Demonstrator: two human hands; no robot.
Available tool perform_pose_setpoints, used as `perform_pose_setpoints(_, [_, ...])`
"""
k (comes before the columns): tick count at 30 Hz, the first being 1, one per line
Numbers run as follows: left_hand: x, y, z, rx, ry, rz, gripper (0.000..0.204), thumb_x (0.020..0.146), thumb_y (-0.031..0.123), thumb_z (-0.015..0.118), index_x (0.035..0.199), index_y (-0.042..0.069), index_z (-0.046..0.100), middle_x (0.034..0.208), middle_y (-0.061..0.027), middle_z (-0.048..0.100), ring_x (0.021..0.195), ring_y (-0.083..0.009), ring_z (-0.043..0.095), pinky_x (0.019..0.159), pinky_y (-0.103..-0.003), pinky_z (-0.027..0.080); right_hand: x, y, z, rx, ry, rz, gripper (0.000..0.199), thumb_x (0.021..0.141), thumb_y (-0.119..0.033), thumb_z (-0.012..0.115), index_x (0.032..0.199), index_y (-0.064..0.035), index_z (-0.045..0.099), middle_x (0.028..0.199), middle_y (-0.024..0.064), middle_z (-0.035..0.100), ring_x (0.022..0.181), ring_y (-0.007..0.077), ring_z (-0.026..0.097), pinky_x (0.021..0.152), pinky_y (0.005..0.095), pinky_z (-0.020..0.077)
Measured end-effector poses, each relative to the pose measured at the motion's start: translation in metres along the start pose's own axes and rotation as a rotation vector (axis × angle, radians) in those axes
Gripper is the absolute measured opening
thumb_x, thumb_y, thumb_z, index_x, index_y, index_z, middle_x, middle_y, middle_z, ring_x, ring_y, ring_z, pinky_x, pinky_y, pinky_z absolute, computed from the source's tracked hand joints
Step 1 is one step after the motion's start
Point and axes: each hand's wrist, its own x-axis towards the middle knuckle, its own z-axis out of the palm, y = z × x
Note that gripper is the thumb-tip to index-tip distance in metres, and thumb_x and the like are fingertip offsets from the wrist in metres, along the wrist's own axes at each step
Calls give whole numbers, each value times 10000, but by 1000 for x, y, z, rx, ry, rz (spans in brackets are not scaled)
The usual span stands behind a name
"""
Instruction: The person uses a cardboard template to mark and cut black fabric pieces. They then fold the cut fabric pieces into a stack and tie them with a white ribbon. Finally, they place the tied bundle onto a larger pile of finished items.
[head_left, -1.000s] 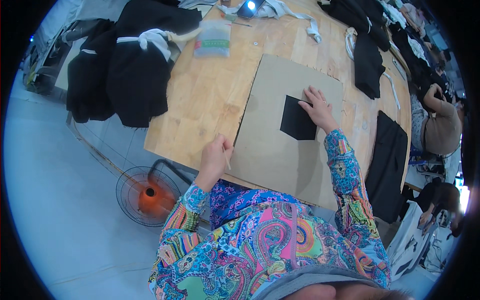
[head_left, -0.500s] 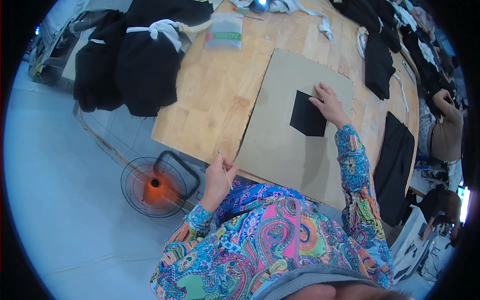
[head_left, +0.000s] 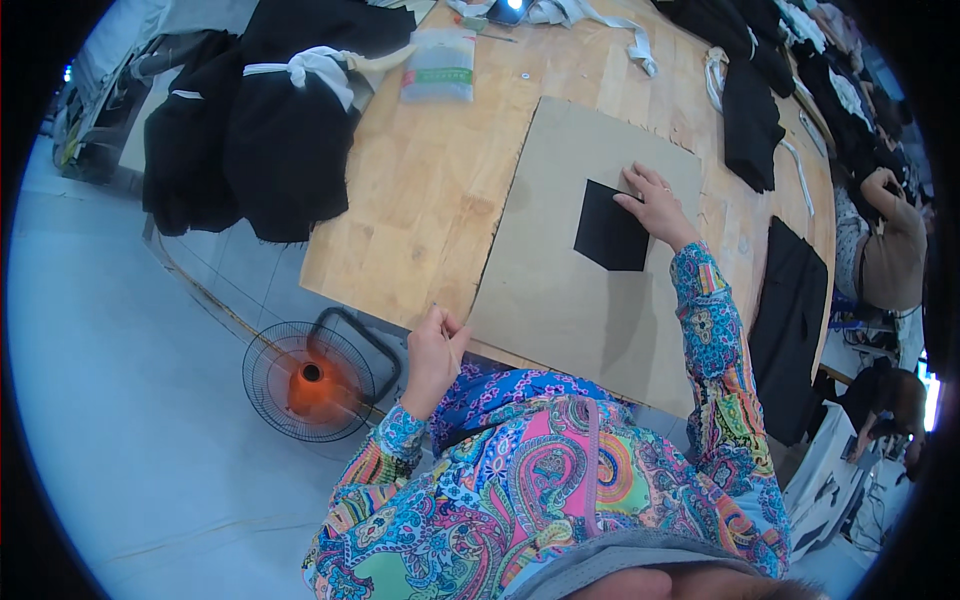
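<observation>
My right hand (head_left: 655,205) lies flat with its fingers spread on the right edge of a small black fabric piece (head_left: 605,232). The piece rests on a large brown cardboard sheet (head_left: 570,300) laid over the wooden table (head_left: 420,210). My left hand (head_left: 435,355) hovers at the table's near edge, just left of the cardboard's near corner. Its fingers are closed around what looks like a thin pale stick (head_left: 443,335). Both of my sleeves have a bright paisley pattern.
Black garments tied with white strips (head_left: 285,130) hang over the table's left edge, near a clear plastic bag (head_left: 440,65). More black cloths (head_left: 750,120) (head_left: 790,320) lie on the right. A floor fan (head_left: 310,375) stands below the table. Another person (head_left: 890,250) sits at far right.
My left hand has drawn back from the cardboard's left edge toward the table's near edge. My right hand stays on the black piece. The view has shifted slightly.
</observation>
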Motion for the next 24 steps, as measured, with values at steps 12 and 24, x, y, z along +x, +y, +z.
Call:
perform_pose_setpoints(12, [4,-15,4,-73,-8,-88,184,749,64,672,714,13,499,539,-51,465,501,-119,440,482,-290,378,-1,5,-5,-58,-42,-25,486,913,-378,548,1366,-228,452,1488,-5,311,1381,300,240,1002,659,241])
perform_pose_setpoints(24, [0,1,1,-40,-6,-64,183,775,28,655,703,14,488,563,-10,463,538,-69,411,488,-260,359,-8,5,-6,-83,-36,-59,499,905,-207,560,1380,-268,420,1491,-26,304,1376,280,256,1008,688,220])
